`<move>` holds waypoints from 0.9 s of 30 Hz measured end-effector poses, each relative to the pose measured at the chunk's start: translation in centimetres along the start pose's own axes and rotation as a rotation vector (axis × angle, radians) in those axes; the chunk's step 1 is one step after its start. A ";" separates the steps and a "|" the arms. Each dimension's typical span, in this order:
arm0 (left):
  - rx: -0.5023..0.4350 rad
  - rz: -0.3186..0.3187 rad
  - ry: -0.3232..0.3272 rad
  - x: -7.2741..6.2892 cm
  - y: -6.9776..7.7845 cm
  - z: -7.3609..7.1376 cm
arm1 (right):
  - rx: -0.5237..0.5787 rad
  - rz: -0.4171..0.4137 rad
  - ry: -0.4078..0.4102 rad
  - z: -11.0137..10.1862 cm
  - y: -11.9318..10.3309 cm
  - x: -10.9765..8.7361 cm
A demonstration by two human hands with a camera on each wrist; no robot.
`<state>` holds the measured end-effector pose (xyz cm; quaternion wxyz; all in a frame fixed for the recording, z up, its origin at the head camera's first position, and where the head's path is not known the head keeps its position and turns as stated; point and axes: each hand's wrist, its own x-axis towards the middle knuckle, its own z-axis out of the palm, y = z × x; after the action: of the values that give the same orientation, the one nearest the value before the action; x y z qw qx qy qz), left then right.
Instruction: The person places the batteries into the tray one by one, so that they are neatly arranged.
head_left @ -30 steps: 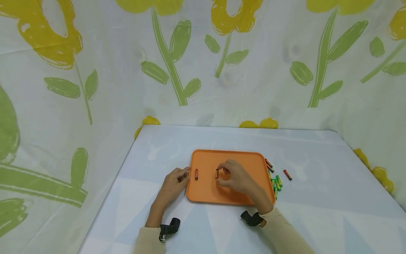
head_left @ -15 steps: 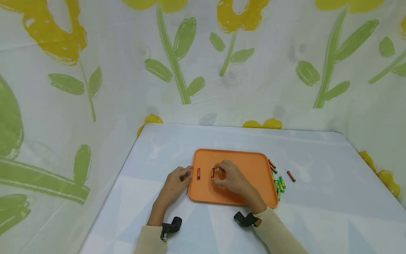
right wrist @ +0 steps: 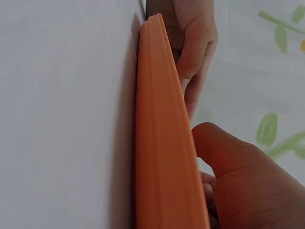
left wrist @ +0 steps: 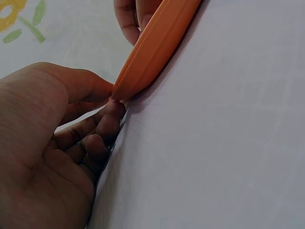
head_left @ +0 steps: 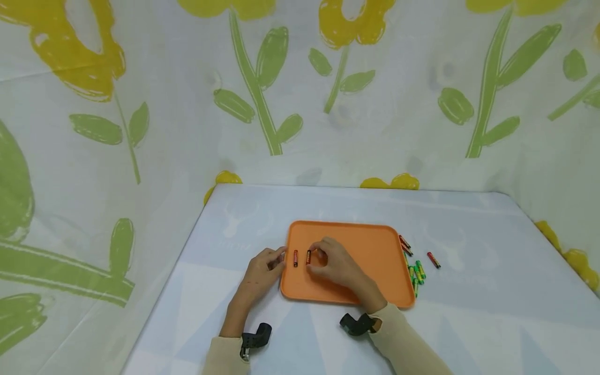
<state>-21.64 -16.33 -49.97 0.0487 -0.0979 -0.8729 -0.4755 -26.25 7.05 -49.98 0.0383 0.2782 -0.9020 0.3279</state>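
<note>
White fabric backdrop printed with yellow flowers and green stems (head_left: 178, 130), beyond and around both hands. Pale blue-and-white patterned tabletop (head_left: 469, 323) under them. Orange rectangular tray with a raised rim (head_left: 361, 245), flat between left hand and right forearm. Beige sleeves (head_left: 408, 341) behind both wrists. Left hand (head_left: 260, 270): pinches tray's left edge, thumb against fingertips. Right hand (head_left: 337, 264): over tray, thumb and forefinger narrowed on the ends of a small black-and-red cylindrical battery (head_left: 308, 257); can't tell if it touches the tray. Black wrist mounts (head_left: 257, 337), one per wrist. Loose red-and-black cylindrical battery (head_left: 296, 258) on tray, between the hands, just beside the held one, roughly parallel. Right of right hand, off tray: green-and-yellow cylindrical batteries (head_left: 416, 272) bunched by the tray edge, exact count unclear; two red-and-dark batteries (head_left: 405, 241) just farther from the person; lone red-and-black battery (head_left: 434, 260) farthest right. Tray wall blocks right fingertips in both wrist views.
</note>
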 end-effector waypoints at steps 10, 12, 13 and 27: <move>0.008 -0.024 -0.018 0.0 0.2 -0.2 | 0.017 -0.009 -0.006 0.8 -0.2 0.5; 0.010 -0.026 -0.017 0.0 0.2 -0.2 | 0.025 -0.016 -0.004 0.9 -0.3 0.6; 0.009 -0.028 -0.017 0.0 0.2 -0.2 | 0.026 -0.016 -0.006 1.0 -0.3 0.7; 0.003 -0.012 -0.012 0.1 0.3 -0.3 | 0.077 -0.045 -0.003 1.2 -0.7 1.0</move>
<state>-21.66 -16.41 -49.50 0.0409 -0.0955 -0.8743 -0.4741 -26.59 5.41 -50.22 0.0339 0.3002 -0.8823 0.3609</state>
